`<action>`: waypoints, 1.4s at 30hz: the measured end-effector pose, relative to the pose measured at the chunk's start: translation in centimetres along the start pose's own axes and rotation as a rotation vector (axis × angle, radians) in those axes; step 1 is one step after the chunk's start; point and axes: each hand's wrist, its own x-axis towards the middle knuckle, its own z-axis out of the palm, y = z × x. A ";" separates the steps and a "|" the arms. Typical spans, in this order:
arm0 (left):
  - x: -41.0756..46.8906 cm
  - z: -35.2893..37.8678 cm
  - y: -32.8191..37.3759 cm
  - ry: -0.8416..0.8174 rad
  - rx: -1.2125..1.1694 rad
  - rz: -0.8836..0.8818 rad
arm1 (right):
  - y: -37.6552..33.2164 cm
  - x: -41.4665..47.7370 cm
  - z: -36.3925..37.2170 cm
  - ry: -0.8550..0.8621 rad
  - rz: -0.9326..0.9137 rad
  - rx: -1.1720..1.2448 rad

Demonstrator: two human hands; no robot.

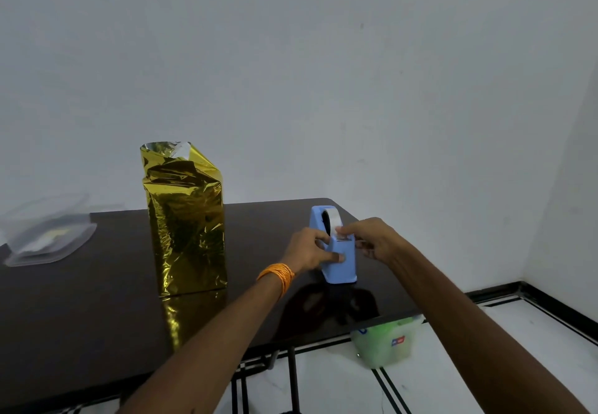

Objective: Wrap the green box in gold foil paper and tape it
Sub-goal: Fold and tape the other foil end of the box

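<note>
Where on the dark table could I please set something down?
Bare tabletop near-left, bordered by the gold foil-wrapped box and clear plastic container. Crowded: right end, where left hand and right hand work the blue tape dispenser.

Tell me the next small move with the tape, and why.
Probably draw a strip out with the right hand and tear it off. That hand pinches the tape end, the left hand grips the blue dispenser to steady it, and the foil-wrapped box stands beside them with its top foil open.
</note>
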 end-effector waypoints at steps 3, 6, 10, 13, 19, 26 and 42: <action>-0.1 0.2 -0.1 0.002 -0.031 -0.010 | -0.5 0.7 0.4 0.062 -0.068 -0.089; -0.2 0.3 -0.1 -0.002 -0.051 -0.029 | -0.9 0.7 0.8 0.134 -0.115 -0.147; -0.2 0.2 0.1 -0.016 -0.056 -0.036 | -0.8 0.4 0.9 0.193 -0.126 -0.174; -0.4 0.1 0.4 -0.010 -0.060 -0.037 | -1.0 0.2 0.8 0.226 -0.148 -0.158; -0.3 0.4 0.2 0.018 -0.071 -0.039 | -0.1 -0.9 0.9 0.204 -0.093 -0.061; -0.3 0.5 0.3 0.018 -0.061 -0.034 | 0.6 -2.8 0.8 0.178 -0.125 0.010; -0.4 0.6 0.3 0.016 -0.058 -0.045 | 3.5 -3.8 0.8 0.157 -0.108 0.069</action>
